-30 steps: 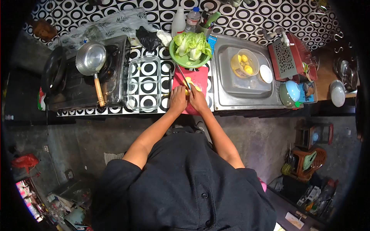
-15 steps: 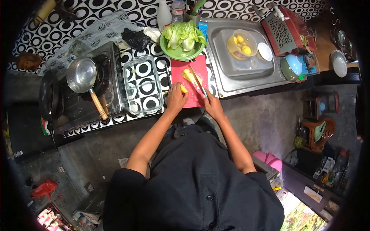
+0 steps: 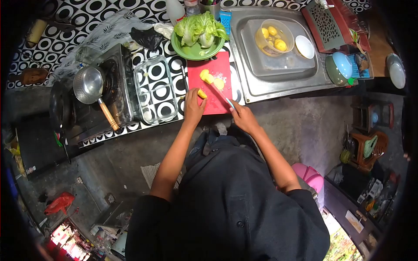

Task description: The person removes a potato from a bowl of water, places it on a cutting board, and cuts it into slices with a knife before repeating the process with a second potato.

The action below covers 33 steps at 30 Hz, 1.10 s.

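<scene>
A red cutting board (image 3: 209, 64) lies on the patterned counter. My right hand (image 3: 242, 117) grips a knife (image 3: 220, 93) by its pale blue handle. Its blade slants up and left, touching or just over the yellow potato slices (image 3: 207, 78). Another cut piece (image 3: 218, 84) lies flat beside the blade. At the board's left edge, my left hand (image 3: 194, 106) has its fingers curled on a yellow potato piece (image 3: 201, 93). Beyond the board stands a green bowl (image 3: 198, 54) of leafy lettuce (image 3: 200, 30).
Left of the board are a divided glass dish (image 3: 155, 89) and a stove (image 3: 117, 93) with a wooden-handled saucepan (image 3: 89, 84). On the right, the sink (image 3: 244, 85) holds a tub (image 3: 274, 38) of yellow potatoes and a white bowl (image 3: 305, 46). A dish rack (image 3: 326, 26) stands behind.
The blade has swung lower and leftward over the slices, which lie more spread out. My left hand stays at the board's left edge on the potato piece. The whole view has shifted slightly.
</scene>
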Tool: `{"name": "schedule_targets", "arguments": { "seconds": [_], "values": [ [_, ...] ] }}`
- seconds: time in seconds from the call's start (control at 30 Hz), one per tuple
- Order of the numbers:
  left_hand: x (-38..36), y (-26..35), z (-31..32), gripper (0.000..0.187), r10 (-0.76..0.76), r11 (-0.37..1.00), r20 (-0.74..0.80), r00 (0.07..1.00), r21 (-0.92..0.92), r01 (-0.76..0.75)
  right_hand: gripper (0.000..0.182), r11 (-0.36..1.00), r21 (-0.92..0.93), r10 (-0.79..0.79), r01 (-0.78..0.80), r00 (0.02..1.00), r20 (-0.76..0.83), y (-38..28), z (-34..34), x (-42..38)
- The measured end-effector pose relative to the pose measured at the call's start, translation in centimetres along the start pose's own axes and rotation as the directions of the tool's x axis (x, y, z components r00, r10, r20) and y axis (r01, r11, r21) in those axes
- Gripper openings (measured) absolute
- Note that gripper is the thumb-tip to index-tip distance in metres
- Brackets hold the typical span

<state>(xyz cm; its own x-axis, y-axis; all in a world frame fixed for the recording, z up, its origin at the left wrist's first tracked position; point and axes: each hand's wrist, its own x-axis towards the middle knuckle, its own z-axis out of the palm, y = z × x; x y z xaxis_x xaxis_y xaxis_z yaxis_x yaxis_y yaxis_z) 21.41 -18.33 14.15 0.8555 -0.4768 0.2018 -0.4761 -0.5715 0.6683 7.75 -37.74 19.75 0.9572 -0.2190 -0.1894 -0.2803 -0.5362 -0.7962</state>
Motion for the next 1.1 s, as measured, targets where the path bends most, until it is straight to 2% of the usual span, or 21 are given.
{"name": "schedule_targets", "arguments": {
  "seconds": [0.1,0.33,0.53,0.73,0.93,1.1],
  "values": [
    [-0.2,0.8,1.0,0.051,-0.04,0.999,-0.039,0.998,-0.004,0.04,0.04,1.0,-0.011,-0.02,0.021,0.996,0.083,-0.3,-1.3,0.1],
    [0.9,2.8,3.9,0.048,-0.06,0.998,-0.165,0.985,-0.014,0.058,0.042,0.998,0.008,-0.055,0.055,0.987,0.152,0.7,-2.7,0.8],
    [0.2,2.8,5.0,0.044,-0.119,0.988,-0.196,0.973,0.07,0.135,0.038,0.992,0.013,-0.122,0.122,0.961,0.248,1.1,-3.4,1.2],
    [-0.1,3.5,5.2,0.053,-0.169,0.984,-0.222,0.96,0.019,0.178,0.036,0.976,0.029,-0.217,0.217,0.943,0.253,1.5,-3.5,1.6],
    [-0.4,3.0,6.4,0.049,-0.201,0.978,-0.285,0.937,-0.003,0.209,0.037,0.951,0.04,-0.307,0.307,0.921,0.24,2.1,-3.5,2.1],
    [-0.3,3.3,6.5,0.047,-0.263,0.965,-0.289,0.92,-0.082,0.25,0.035,0.955,0.023,-0.291,0.296,0.92,0.262,2.3,-3.7,2.1]
  ]
}}
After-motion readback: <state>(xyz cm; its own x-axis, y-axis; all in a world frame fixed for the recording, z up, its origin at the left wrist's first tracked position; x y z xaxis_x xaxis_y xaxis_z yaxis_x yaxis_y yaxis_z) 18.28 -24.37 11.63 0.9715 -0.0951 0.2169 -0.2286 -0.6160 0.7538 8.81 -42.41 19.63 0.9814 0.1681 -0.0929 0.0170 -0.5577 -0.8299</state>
